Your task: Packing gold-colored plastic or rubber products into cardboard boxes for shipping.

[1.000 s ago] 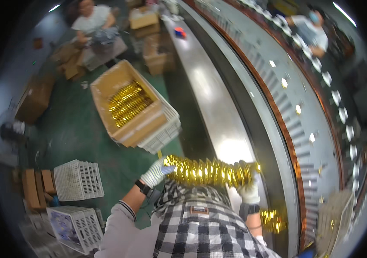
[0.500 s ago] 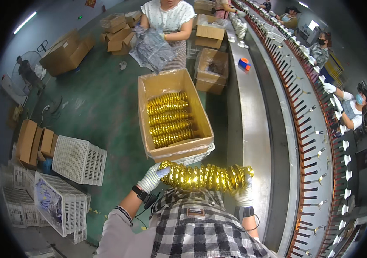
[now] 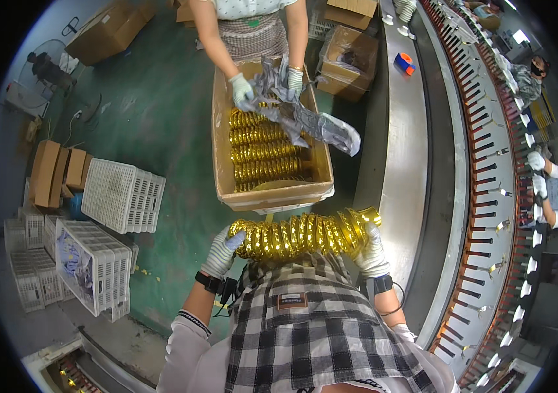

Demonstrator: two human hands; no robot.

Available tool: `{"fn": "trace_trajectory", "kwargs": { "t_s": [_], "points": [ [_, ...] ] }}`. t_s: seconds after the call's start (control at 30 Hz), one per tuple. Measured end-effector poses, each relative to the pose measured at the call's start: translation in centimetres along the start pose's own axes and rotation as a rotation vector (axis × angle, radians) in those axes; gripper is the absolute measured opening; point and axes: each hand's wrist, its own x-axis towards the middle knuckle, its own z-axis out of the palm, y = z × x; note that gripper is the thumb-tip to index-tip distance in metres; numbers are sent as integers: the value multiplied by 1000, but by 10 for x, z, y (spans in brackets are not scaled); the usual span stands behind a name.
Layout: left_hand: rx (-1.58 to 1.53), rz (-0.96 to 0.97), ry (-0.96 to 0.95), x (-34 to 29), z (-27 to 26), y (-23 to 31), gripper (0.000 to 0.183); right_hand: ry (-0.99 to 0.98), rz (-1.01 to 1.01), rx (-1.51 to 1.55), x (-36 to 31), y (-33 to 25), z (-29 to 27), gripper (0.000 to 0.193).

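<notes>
A sideways stack of shiny gold, ridged, nested pieces (image 3: 295,237) lies across the front of my checked apron. My left hand (image 3: 222,251) is closed on its left end, and my right hand (image 3: 372,253) clasps its right end; both wear striped white gloves. Just beyond it stands an open cardboard box (image 3: 277,198) holding several rows of similar gold stacks (image 3: 262,154). A co-worker facing me has gloved hands (image 3: 243,92) on a crumpled grey plastic sheet (image 3: 295,118), which covers part of the box's far and right side. The exact kind of gold piece cannot be made out.
At right runs a metal ledge (image 3: 404,131) with an orange-and-blue tape roll (image 3: 404,63), beside a curved conveyor with dark rods (image 3: 482,167). White plastic crates (image 3: 125,195) and flattened cardboard (image 3: 50,173) stand left. Another open carton (image 3: 349,62) sits beyond the box.
The co-worker has come up to the box and now holds the grey plastic sheet over it. My view has shifted; both my hands still hold the gold stack.
</notes>
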Motion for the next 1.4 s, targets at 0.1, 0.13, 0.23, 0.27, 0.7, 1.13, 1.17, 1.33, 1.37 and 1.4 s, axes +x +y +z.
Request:
{"fn": "trace_trajectory", "kwargs": {
  "t_s": [0.1,0.13,0.23,0.27,0.7,1.13,1.17,1.33,1.37,1.4],
  "points": [
    [34,-27,58,1,23,-12,54,-22,55,-13,3,-27,-12,77],
    [31,-32,67,1,33,-14,54,-8,57,-14,4,-34,-19,75],
    [3,-47,106,1,58,-18,56,-30,49,-21,10,-52,-35,73],
    [-17,-42,111,3,63,-22,54,-48,80,-10,11,-61,-38,72],
    [155,-26,55,73,81,-1,69,33,11,-11,36,-89,-48,82],
    [157,-143,7,144,47,16,98,124,-124,52,63,-77,-26,75],
    [170,-135,-14,148,45,18,97,127,-125,52,65,-75,-25,75],
    [165,-176,-38,153,64,60,93,155,-152,59,70,-73,-23,74],
    [165,-180,-17,149,67,65,88,152,-159,58,67,-74,-21,74],
    [162,-180,5,150,69,67,84,162,-148,68,68,-75,-18,74]
  ]
}}
